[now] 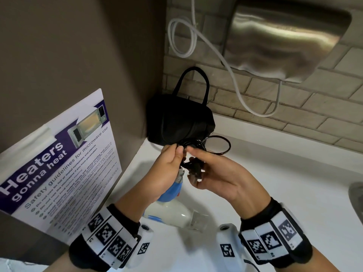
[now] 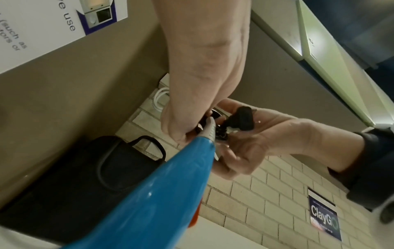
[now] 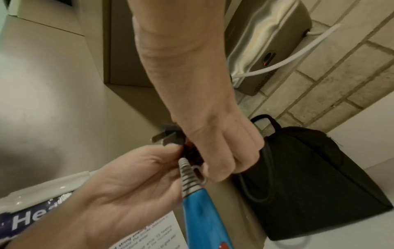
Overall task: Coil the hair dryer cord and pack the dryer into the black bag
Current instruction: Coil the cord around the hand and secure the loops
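Note:
The hair dryer has a blue handle [image 1: 171, 188] and a white body [image 1: 170, 212] and hangs low over the white counter. Its black cord [image 1: 219, 144] is gathered in loops above the handle's grey strain relief [image 3: 188, 175]. My left hand [image 1: 176, 154] pinches the loops at the handle's top. My right hand [image 1: 196, 153] curls round the cord's end, with the black plug [image 2: 245, 119] in its palm and the prongs [image 3: 162, 139] sticking out. The black bag [image 1: 179, 118] stands in the corner just behind both hands, handle up; I cannot tell whether it is open.
A steel hand dryer [image 1: 284, 40] hangs on the brick wall at upper right, with a white cable [image 1: 196, 36] looping down from it. A microwave safety poster [image 1: 59, 163] is fixed to the brown wall on the left. The white counter [image 1: 284, 183] stretches right toward a metal edge [image 1: 357, 195].

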Available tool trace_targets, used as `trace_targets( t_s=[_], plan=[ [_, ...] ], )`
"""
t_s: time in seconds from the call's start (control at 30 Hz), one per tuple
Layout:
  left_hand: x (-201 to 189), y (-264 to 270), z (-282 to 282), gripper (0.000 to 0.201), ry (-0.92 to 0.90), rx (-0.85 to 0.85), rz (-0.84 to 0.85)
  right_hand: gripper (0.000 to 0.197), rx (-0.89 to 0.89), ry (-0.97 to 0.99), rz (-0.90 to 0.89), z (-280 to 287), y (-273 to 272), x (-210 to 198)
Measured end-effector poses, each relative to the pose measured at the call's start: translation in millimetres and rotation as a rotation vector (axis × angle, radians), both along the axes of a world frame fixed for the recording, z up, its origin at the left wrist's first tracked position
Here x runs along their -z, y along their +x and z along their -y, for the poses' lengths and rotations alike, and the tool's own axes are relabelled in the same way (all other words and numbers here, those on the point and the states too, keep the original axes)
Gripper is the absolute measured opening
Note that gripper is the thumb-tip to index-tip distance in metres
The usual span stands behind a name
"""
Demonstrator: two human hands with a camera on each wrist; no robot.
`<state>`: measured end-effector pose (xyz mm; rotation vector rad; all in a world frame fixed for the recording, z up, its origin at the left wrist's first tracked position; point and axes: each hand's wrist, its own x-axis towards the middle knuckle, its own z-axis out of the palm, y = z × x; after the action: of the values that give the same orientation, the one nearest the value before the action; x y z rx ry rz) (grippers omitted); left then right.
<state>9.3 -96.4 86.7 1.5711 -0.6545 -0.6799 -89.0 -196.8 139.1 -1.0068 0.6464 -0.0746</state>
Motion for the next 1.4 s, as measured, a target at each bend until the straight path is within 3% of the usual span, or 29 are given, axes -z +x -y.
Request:
trace_targets(
  t_s=[0.2,0.37,0.47,0.57,0.63,0.83,0.93,1.1,1.23,1.4],
  plan=[
    [4.4,1.8,1.3,0.036,-0.094,-0.038,-0.244,0.036,-0.134,-0.373,-0.002,-6.0,-12.5,6.3],
    [10.5,9.0,8.8,0.033,-0.247,-0.135,-0.41,0.045,-0.238,-0.709,-0.033,-18.8,-42.3,16.1],
    [7.0,8.1,11.4,0.034,-0.311,-0.149,-0.457,0.059,-0.328,-0.951,0.026,-36.2,-63.0,29.3],
    [8.4,7.9,13.2,0.037,-0.343,-0.153,-0.473,0.068,-0.489,-1.104,-0.032,-49.2,-77.5,44.2],
    [7.1,7.3,13.3,0.039,-0.358,-0.143,-0.501,0.065,-0.511,-1.055,-0.058,-53.3,-81.2,49.6],
    [0.2,6.3,9.7,0.03,-0.368,-0.015,-0.608,0.036,-0.33,-0.51,0.026,-40.6,-72.2,41.2],
    [-0.5,6.7,8.9,0.028,-0.393,-0.022,-0.631,0.022,-0.187,-0.373,0.063,-39.2,-58.2,29.2],
    [2.7,6.5,10.3,0.039,-0.384,-0.047,-0.551,0.028,-0.149,-0.513,0.056,-43.7,-50.8,34.6],
    [-0.7,10.5,11.3,0.036,-0.425,-0.132,-0.64,0.027,-0.174,-0.711,0.005,-48.6,-62.2,50.8],
    [-2.9,9.6,14.3,0.04,-0.428,-0.136,-0.682,0.027,-0.153,-0.811,-0.044,-43.5,-77.0,69.0]
  ],
)
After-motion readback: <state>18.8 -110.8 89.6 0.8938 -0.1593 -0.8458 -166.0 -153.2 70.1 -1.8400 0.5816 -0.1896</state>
